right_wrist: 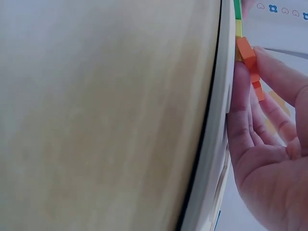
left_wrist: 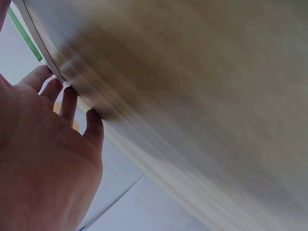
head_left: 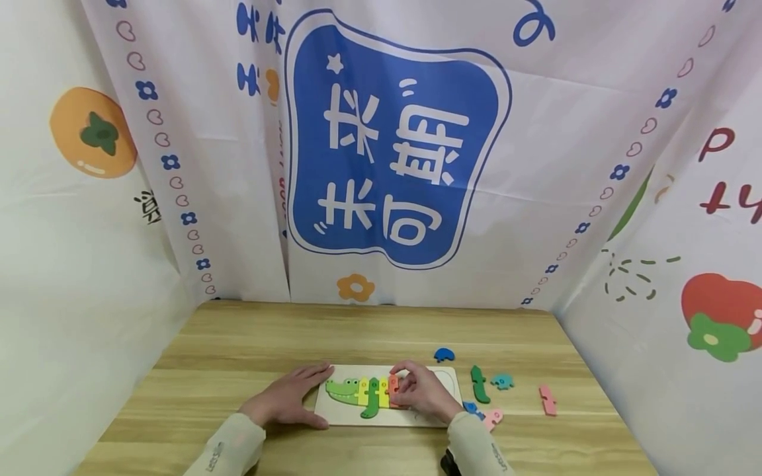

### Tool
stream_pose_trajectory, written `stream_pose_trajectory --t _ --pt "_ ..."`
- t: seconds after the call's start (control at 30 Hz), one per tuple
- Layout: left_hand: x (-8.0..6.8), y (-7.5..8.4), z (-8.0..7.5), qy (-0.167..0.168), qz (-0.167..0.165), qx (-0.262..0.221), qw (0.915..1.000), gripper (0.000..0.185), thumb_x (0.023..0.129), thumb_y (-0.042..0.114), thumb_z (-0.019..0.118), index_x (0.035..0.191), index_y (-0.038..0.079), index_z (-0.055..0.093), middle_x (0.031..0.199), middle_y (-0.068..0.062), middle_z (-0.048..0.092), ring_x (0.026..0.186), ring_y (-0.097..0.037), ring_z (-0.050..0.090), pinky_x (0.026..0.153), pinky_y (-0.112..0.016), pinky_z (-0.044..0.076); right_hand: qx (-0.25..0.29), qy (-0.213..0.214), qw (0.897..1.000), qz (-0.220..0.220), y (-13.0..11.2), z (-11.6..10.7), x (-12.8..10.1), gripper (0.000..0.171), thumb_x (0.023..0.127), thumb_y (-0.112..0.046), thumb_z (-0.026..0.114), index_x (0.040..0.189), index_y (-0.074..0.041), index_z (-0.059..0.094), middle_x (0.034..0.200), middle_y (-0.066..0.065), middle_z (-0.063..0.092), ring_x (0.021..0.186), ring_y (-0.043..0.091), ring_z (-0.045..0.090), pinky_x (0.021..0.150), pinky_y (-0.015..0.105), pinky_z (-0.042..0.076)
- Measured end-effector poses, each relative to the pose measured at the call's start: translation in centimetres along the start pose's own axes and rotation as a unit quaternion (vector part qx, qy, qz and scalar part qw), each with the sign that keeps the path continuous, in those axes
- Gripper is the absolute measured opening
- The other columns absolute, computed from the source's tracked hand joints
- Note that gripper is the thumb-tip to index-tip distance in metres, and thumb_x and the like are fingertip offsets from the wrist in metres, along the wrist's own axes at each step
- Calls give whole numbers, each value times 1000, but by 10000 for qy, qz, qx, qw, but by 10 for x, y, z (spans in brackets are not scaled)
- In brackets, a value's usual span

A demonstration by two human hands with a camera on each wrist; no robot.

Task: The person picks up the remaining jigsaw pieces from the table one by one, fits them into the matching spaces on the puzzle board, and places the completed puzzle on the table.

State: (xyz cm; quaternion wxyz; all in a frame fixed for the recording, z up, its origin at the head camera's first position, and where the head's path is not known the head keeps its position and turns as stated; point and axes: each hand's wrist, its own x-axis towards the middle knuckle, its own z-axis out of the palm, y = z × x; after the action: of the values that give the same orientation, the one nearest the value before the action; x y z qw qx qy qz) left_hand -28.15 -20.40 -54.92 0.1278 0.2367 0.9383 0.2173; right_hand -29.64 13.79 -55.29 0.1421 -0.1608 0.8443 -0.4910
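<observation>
On the tabletop (head_left: 268,337), right fingers (right_wrist: 240,103) pinch an orange piece (right_wrist: 248,52) (left fingers (left_wrist: 94,130) spread against the board (head_left: 342,415)), apparently fitting it; next, likely, alignment and pressing.

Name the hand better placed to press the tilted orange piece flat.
The right, I'd judge: the right hand pinches the orange piece near the yellow pieces, while the left hand touches the board's left end.

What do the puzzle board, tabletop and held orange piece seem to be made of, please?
Puzzle board: probably matte wood, judging by its plain, pale surface.
Tabletop: wood or wood-look laminate, matte, with streaky grain.
Orange piece: perhaps smooth painted wood, or plastic; thick and evenly coloured.
</observation>
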Motion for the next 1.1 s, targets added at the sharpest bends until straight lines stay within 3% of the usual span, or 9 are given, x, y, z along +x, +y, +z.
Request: stream_pose_trajectory --t 0.17,0.53,1.1 --pt "0 1 0 20 -13 -61 10000 109 75 68 81 163 21 36 171 -5 30 154 -40 29 116 -69 33 -145 33 9999 -41 -3 2 0 42 85 -11 86 121 -11 66 88 5 67 78 18 61 72 30 52" --pt "-2 2 -1 10 -22 -77 10000 108 76 66 82 163 21 36 170 -6 31 154 -40 30 116 -69 33 -248 79 9996 -72 -4 4 1 42 83 -9 87 121 -4 70 93 8 65 77 18 56 64 25 49" --pt "-2 2 0 9 -32 -60 10000 108 76 67 82 162 21 36 170 -6 30 154 -41 30 116 -69 33 -696 59 9975 -67 -3 4 2 47 83 -11 86 127 -1 71 87 2 66 73 14 57 61 23 47"
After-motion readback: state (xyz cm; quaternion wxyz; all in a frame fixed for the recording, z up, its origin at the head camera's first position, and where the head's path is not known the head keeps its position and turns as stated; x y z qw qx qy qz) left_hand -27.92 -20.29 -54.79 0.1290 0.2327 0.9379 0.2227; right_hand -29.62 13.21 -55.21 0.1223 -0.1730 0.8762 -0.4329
